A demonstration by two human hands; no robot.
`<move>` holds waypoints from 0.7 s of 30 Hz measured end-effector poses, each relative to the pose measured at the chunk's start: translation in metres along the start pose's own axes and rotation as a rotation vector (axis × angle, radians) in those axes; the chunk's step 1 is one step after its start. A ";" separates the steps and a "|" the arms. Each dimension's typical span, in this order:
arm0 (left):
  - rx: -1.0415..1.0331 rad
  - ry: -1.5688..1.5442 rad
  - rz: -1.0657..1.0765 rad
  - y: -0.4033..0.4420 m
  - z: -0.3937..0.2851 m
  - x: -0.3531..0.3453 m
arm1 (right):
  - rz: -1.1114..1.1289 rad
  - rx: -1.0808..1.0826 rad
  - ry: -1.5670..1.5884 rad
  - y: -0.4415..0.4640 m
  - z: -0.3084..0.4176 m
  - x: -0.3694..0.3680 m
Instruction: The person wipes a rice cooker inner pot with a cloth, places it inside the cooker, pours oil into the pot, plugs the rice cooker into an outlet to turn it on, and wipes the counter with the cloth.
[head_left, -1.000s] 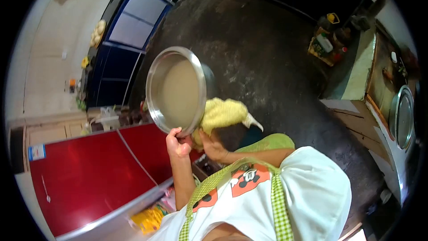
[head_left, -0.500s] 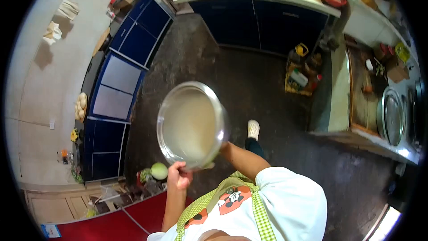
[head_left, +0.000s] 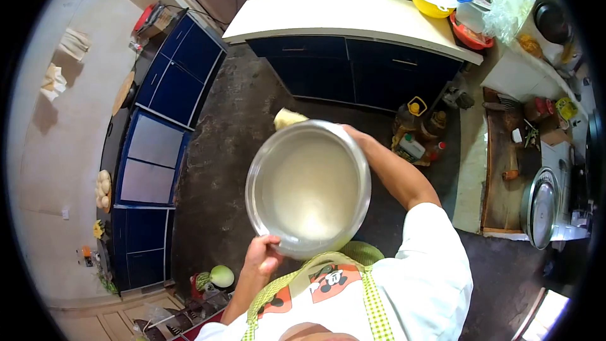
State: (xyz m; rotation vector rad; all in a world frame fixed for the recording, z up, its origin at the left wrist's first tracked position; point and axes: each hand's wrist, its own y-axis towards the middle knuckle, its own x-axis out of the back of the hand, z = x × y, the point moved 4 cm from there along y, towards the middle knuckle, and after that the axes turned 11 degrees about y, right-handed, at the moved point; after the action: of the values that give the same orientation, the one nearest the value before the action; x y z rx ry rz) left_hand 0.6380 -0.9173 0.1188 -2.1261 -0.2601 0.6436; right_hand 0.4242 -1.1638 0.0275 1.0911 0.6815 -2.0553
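A large round metal pot (head_left: pixel 257 205) full of cloudy pale liquid is held in front of my apron, over the dark floor. My left hand (head_left: pixel 262 255) grips its near-left rim, with the thumb over the edge. On the far right side, my right hand (head_left: pixel 351 134) is at the pot's wall, its fingers mostly hidden behind the rim. A yellow cloth (head_left: pixel 288 118) shows just past the far rim; whether a hand holds it is hidden.
A white counter (head_left: pixel 303 16) over blue cabinets stands ahead, with a yellow basin (head_left: pixel 432 7). Bottles (head_left: pixel 411 146) stand on the floor to its right. A wooden board (head_left: pixel 502 196) and metal lid (head_left: pixel 543 215) lie at right. Blue cabinets (head_left: pixel 151 167) line the left.
The view has swung from the red surface towards the white counter. The pot now sits level before my chest, and my right arm has reached round to its far right side.
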 end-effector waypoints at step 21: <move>-0.207 0.383 0.164 0.185 -0.228 -0.203 | -0.572 0.874 0.228 -0.038 0.198 0.022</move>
State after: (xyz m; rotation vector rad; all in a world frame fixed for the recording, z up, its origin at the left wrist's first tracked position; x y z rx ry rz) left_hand 0.5796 -1.2674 0.1523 -2.4361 0.0632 0.2986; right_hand 0.2895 -1.2893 0.1135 1.7800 0.1668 -2.8674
